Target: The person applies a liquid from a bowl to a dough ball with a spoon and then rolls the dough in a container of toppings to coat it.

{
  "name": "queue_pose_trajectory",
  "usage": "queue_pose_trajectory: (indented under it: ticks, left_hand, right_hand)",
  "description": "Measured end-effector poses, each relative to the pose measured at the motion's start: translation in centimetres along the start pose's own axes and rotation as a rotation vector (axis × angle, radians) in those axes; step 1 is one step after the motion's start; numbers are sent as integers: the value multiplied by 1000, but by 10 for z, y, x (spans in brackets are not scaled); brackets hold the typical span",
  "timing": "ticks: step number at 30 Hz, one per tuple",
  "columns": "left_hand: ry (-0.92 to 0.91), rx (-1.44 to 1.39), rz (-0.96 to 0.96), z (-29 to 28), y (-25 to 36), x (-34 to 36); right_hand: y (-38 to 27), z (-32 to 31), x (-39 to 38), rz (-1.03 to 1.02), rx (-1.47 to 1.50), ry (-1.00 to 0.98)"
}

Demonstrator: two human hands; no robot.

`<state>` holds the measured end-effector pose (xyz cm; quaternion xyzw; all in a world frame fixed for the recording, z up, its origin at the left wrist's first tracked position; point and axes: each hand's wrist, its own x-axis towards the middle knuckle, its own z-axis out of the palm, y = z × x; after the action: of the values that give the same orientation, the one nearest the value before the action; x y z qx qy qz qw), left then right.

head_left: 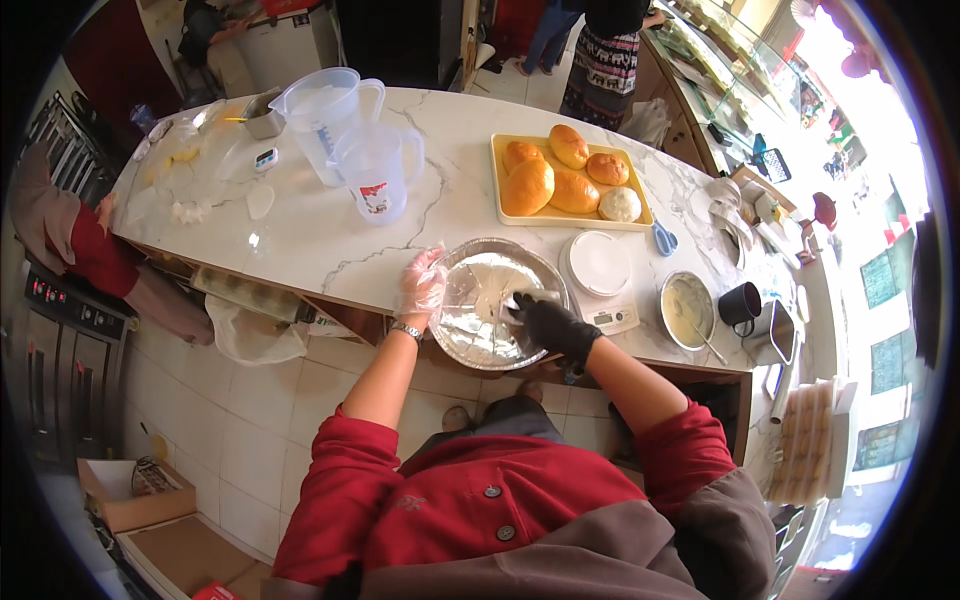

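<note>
A wide shiny metal bowl [470, 355] stands at the near edge of the marble-patterned counter, partly over the edge. My left hand [422, 284], in a clear plastic glove, grips its left rim. Over the bowl's right side is my right hand [556, 328] in a black glove, its fingers closed and reaching inside. Something pale shows beside those fingers, too unclear to name. Bits of light residue cling to the bowl's bottom. Just to its right sits a digital kitchen scale [612, 318] with a round white lid-like piece [598, 262] on it.
Behind the bowl lies a yellow tray [560, 222] of several buns, with blue scissors [664, 239] beside it. Two plastic jugs [380, 175] stand back left. At right are a bowl of cream-coloured mix [686, 310] and a black mug [740, 304]. Another person [85, 235] works at the left end.
</note>
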<state>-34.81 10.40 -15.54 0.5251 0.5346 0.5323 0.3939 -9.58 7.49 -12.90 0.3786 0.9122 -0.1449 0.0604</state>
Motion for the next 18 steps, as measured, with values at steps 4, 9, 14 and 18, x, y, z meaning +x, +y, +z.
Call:
queue_pose_trajectory:
  ticks: [4,9,14,18]
  left_hand:
    - [-340,83,-28,-11,10,9]
    - [-378,-230,-37,-3,-30,28]
    - [-561,121,214,7,-34,31]
    - [-452,505,2,-18,2,20]
  right_hand:
    - [-32,-38,-9,-15,76,-129]
    - [-43,-15,15,-282,-332,303]
    - [-43,-16,49,-281,-299,384]
    - [-50,-23,62,-229,-221,451]
